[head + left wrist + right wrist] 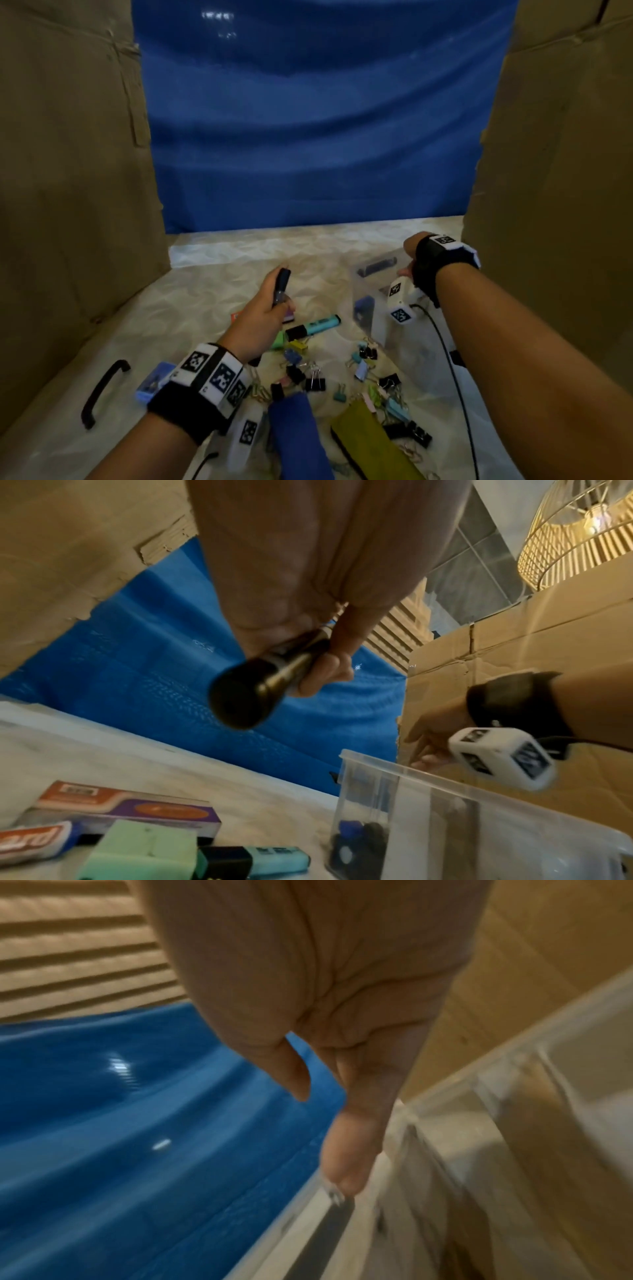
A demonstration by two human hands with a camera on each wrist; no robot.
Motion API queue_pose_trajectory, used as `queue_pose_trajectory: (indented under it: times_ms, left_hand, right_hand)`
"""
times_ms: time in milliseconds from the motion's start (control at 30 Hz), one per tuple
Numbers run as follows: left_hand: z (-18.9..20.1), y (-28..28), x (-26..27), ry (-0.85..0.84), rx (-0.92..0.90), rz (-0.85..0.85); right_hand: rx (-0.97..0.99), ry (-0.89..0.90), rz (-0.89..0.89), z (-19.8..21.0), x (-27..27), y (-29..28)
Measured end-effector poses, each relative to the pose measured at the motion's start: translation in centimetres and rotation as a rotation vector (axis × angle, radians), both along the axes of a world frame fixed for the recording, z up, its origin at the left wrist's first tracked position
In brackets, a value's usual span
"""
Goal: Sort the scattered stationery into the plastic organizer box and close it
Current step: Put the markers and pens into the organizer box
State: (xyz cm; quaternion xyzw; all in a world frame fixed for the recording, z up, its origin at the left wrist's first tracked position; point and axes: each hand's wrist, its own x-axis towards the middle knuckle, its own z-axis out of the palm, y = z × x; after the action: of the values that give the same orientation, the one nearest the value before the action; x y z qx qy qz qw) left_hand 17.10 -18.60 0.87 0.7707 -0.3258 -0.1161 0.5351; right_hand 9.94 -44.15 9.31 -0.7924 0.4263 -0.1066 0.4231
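My left hand (275, 303) grips a dark marker (281, 286) with a black cap, raised above the table left of the clear plastic organizer box (371, 323). In the left wrist view the marker (257, 688) points at the camera, with the fingers (325, 672) curled round it. My right hand (406, 272) is at the box's far right rim. Its fingers (352, 1145) are straight and one fingertip touches the box (479, 1123) edge. Dark blue items lie inside the box (445, 813).
A teal highlighter (317, 323), a green one (279, 341), an orange-purple packet (137, 807), several binder clips (315, 383), a blue pouch (298, 435) and an olive pouch (370, 442) lie near me. A black handle (102, 390) lies left. Cardboard walls stand on both sides.
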Motion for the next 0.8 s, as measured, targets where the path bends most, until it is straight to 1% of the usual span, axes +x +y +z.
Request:
queue_pose_trajectory:
  times_ms: [33,67,100,133,200,233,300,333,367,433,533,600,733,800]
  left_hand:
    - [-0.2,-0.2,0.3,0.028,-0.008,0.021]
    - [-0.4,-0.6,0.4,0.043,-0.001,0.029]
    - [-0.5,-1.1,0.2,0.048,0.013,0.018]
    - [-0.4,-1.9,-0.2,0.050,0.022,-0.004]
    - [0.4,-3.7,-1.2,0.023,0.034,-0.044]
    - [0.9,-4.9,-1.4,-0.043,0.066,-0.051]
    - [2.2,-7.3,-1.4,-0.248,0.164,-0.048]
    - [2.9,-8.5,-1.4,-0.330,0.183,-0.039]
    - [3.8,-9.7,-1.5,-0.373,0.166,-0.032]
    - [5.6,-11.9,-1.8,-0.374,0.068,-0.056]
    - [7.3,-14.8,-1.8,-0.417,-0.056,-0.058]
    - [6.7,-16.3,-0.9,-0.420,-0.080,0.004]
    - [2.6,-18.5,1.1,-0.282,-0.044,0.117]
    - [0.4,-19.0,1.8,-0.196,-0.063,0.135]
  right_hand:
    - [-0.154,0.076,0.015,0.8,-1.2,0.4]
    - [-0.194,0.118,0.034,1.3,-1.6,0.3]
    - [-0.216,0.117,0.060,1.2,-2.2,0.0]
    - [-0.216,0.113,0.064,0.5,-2.6,-0.7]
    - [-0.293,0.126,0.132,-1.3,-4.0,-1.4]
    - [-0.342,0.146,0.160,-2.3,-5.0,-1.4]
    - [-0.457,0.172,0.134,-5.3,-6.7,-1.9]
    - [-0.508,0.181,0.123,-6.6,-7.5,-1.6]
    - [-0.545,0.191,0.125,-7.9,-8.0,-1.4]
    - [-0.524,0.248,0.115,-9.5,-8.7,-0.8]
    - [-0.518,0.245,0.115,-10.4,-9.1,-0.3]
    - [-0.546,0.268,0.127,-10.6,-9.1,-0.3]
    - [-0.586,0.255,0.159,-10.7,-9.1,-0.6]
    - [-0.606,0.244,0.161,-10.6,-9.0,-0.6]
